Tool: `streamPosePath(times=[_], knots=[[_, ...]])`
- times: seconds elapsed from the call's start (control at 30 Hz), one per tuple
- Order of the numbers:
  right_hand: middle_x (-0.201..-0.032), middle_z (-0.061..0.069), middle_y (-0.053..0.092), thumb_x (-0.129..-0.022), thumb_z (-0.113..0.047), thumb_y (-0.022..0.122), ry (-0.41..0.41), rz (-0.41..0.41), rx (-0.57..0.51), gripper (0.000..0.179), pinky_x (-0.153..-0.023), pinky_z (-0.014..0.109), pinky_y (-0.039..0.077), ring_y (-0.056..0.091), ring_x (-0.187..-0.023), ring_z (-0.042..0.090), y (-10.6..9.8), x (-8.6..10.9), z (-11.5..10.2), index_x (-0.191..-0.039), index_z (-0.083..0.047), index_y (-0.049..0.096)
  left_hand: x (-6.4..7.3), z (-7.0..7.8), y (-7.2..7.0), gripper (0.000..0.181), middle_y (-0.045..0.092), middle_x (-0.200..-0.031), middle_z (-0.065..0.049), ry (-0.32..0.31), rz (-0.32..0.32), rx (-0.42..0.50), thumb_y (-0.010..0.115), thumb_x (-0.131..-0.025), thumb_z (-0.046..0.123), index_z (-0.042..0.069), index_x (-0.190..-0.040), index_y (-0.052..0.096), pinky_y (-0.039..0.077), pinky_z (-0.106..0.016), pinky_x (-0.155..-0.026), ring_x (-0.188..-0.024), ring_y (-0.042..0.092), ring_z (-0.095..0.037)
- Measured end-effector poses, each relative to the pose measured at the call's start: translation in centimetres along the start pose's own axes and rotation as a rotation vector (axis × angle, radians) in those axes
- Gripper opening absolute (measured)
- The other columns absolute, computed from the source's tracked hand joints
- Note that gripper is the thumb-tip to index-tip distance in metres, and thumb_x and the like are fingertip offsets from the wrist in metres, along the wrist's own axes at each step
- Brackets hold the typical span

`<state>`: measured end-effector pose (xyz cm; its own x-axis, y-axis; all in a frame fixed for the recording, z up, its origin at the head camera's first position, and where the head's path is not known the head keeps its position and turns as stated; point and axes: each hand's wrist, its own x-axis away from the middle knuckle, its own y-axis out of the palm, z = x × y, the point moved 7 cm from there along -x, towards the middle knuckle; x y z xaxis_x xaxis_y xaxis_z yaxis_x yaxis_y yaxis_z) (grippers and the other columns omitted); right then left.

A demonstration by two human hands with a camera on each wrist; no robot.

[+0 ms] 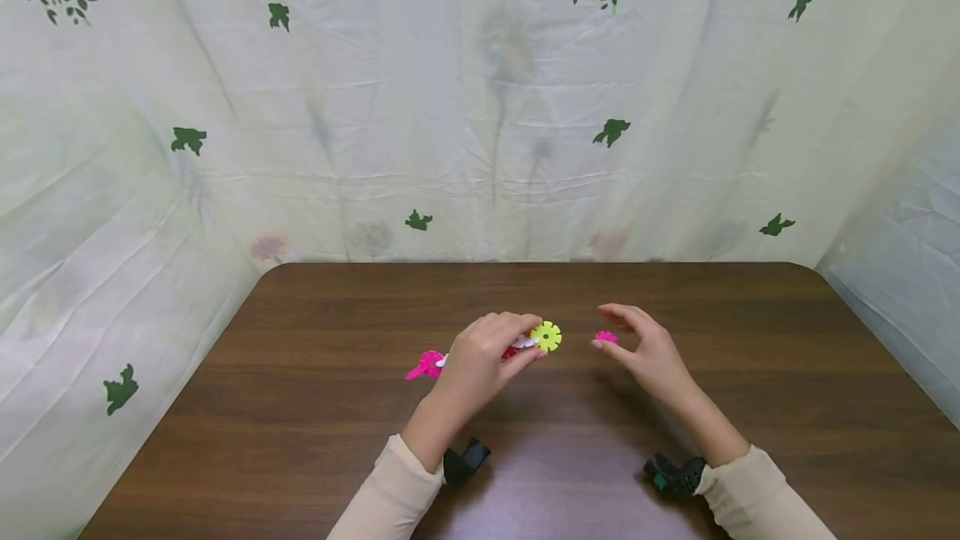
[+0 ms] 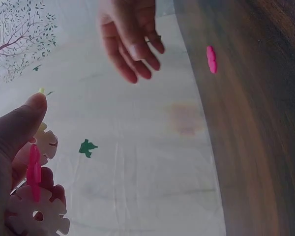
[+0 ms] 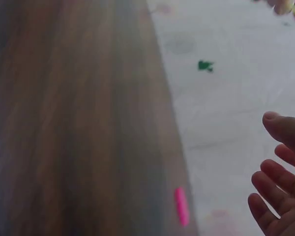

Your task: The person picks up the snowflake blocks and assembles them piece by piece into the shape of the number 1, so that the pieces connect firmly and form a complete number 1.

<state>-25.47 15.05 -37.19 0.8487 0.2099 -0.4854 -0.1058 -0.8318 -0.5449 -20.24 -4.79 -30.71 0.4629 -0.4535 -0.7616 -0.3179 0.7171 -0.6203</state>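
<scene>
My left hand [image 1: 480, 354] grips a chain of interlocking notched plastic discs, thumb and fingertips by the yellow disc [image 1: 550, 338] at its right end. Pink discs [image 1: 430, 363] stick out past the other side of the palm. White and red parts show between, the middle hidden by the hand. In the left wrist view a white disc [image 2: 50, 219] and a pink disc [image 2: 34, 172] of the chain appear. A separate pink disc [image 1: 606, 337] lies flat on the table. My right hand [image 1: 654, 357] hovers by it, fingers spread and relaxed, holding nothing in the right wrist view.
The brown wooden table [image 1: 315, 432] reaches back to a pale curtain [image 1: 450, 107] printed with leaves, which also rises at both sides. Black camera bands [image 1: 465, 462] sit on both wrists.
</scene>
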Motion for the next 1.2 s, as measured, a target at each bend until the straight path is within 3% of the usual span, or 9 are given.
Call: streamPosePath(times=[0.43,0.63,0.77,1.03,1.2], knots=[[-0.119,0.017,0.05,-0.077,-0.015,0.071,0.146,-0.141,0.065,0.056,-0.085,0.045,0.042,0.051,-0.103,0.03,1.6,0.9,5.3,-0.126,-0.002,0.047,0.0,0.0,0.0,0.034,0.062,-0.085,0.002,0.016,0.004,-0.011,0.077,-0.07,0.018,0.006,-0.1,0.064,0.044,-0.021,-0.07,-0.074,0.054,-0.01],[-0.127,0.02,0.045,-0.081,-0.022,0.067,0.119,-0.246,0.168,0.057,-0.091,0.051,0.034,0.042,-0.113,0.037,2.3,1.2,6.1,-0.128,0.002,0.044,0.0,-0.1,0.0,0.035,0.062,-0.086,0.002,0.018,0.004,-0.019,0.077,-0.07,0.018,0.007,-0.1,0.064,0.044,-0.02,-0.069,-0.074,0.054,-0.01],[-0.128,0.021,0.043,-0.083,-0.023,0.065,0.099,-0.272,0.232,0.052,-0.09,0.055,0.031,0.037,-0.113,0.04,2.5,1.3,6.2,-0.125,0.003,0.048,0.0,-0.1,0.0,0.034,0.062,-0.087,0.002,0.007,0.002,-0.012,0.077,-0.071,0.018,0.006,-0.1,0.064,0.044,-0.021,-0.069,-0.075,0.054,-0.01],[-0.105,0.015,0.05,-0.08,-0.012,0.068,0.127,-0.212,0.167,0.024,-0.08,0.045,0.039,0.046,-0.095,0.03,2.1,1.2,6.1,-0.099,-0.001,0.059,0.0,-0.1,0.0,0.035,0.063,-0.086,0.001,0.015,0.01,-0.01,0.078,-0.07,0.019,0.006,-0.099,0.064,0.044,-0.021,-0.069,-0.075,0.055,-0.011],[-0.079,0.003,0.048,-0.077,-0.015,0.071,0.19,-0.222,0.138,0.026,-0.06,0.03,0.038,0.045,-0.069,0.017,2.0,1.2,6.2,-0.093,-0.007,0.051,-0.1,-0.1,0.0,0.034,0.062,-0.086,0.001,0.002,-0.005,-0.007,0.077,-0.07,0.018,0.006,-0.099,0.064,0.044,-0.021,-0.07,-0.075,0.054,-0.009]])
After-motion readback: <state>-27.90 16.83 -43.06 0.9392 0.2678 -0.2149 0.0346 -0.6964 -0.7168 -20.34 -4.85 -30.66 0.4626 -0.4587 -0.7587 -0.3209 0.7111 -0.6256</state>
